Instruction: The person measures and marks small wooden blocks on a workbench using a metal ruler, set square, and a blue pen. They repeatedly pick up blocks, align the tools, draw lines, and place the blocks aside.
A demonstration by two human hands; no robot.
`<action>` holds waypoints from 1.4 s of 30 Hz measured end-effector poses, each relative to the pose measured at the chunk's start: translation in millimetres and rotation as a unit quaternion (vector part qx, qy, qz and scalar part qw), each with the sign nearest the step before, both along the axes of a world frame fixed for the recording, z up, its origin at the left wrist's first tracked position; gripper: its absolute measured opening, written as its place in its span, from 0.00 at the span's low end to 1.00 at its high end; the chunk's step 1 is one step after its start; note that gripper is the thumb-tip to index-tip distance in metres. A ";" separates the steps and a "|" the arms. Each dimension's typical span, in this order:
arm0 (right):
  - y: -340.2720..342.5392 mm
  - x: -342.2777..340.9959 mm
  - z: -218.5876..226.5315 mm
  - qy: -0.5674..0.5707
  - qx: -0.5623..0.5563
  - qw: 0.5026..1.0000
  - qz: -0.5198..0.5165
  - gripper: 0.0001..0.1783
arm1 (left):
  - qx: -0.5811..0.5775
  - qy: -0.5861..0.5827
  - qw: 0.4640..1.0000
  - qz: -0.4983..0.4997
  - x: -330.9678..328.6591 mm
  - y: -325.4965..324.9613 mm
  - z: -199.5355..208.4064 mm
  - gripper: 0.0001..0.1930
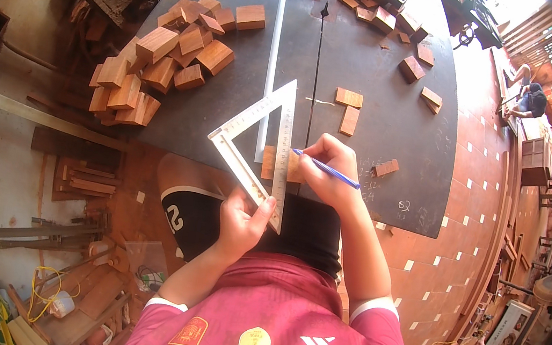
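In my left hand point(242, 221) is the near corner of a metal triangular square point(254, 111), pinched between thumb and fingers. One graduated edge of the square lies across a reddish-brown wood block point(268, 164) at the table's near edge. My right hand point(334, 167) grips a blue pen point(342, 175), its tip close to the square's right edge, over the block. Whether the tip touches the wood cannot be made out. The square covers the middle of the block, and my right fingers are close to its right end.
The dark table point(389, 68) bears a heap of wood blocks point(156, 43) at left and scattered blocks point(384, 20) at the far side. A long pale strip point(277, 38) runs away from me. Small pieces point(349, 97) lie beyond my right hand. Another person point(531, 101) is far right.
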State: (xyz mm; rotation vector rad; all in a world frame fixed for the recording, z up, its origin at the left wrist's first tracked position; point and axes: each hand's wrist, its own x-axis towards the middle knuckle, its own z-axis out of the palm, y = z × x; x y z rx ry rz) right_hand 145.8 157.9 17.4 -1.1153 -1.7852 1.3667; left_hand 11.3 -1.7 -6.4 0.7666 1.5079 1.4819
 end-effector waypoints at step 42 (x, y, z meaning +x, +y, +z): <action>0.4 -4.3 4.9 -0.011 0.009 1.000 0.010 0.09 | 0.014 0.030 0.999 0.003 2.2 2.2 1.9 0.07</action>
